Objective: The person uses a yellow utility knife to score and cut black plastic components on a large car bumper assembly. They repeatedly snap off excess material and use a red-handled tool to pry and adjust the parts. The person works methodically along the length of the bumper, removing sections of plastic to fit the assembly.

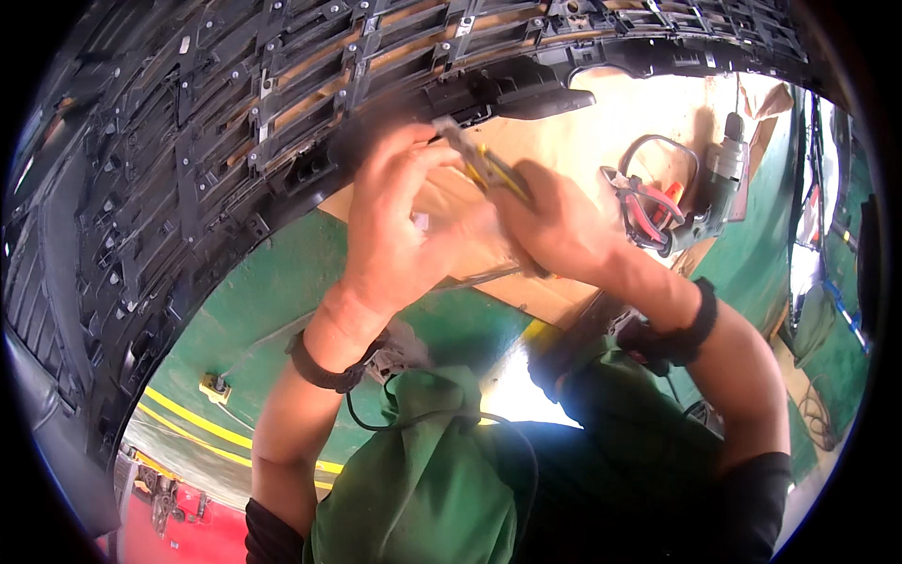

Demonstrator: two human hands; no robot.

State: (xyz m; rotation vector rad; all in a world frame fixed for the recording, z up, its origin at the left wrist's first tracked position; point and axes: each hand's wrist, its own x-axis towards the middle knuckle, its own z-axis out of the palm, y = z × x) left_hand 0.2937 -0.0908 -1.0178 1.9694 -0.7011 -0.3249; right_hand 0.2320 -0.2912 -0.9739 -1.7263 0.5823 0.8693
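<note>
One yellow-handled tool [489,171] is clenched in my right hand [554,221], its tip near one black lattice panel [193,193]. My left hand [395,211] curls beside it; whether those fingers grip anything I cannot tell. Rightward lie one power drill [722,195] and one pair of red-handled pliers [636,219].

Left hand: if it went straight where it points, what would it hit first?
Probably the black slatted panel, whose edge lies just beyond the left hand in the picture; depth is unclear.
</note>
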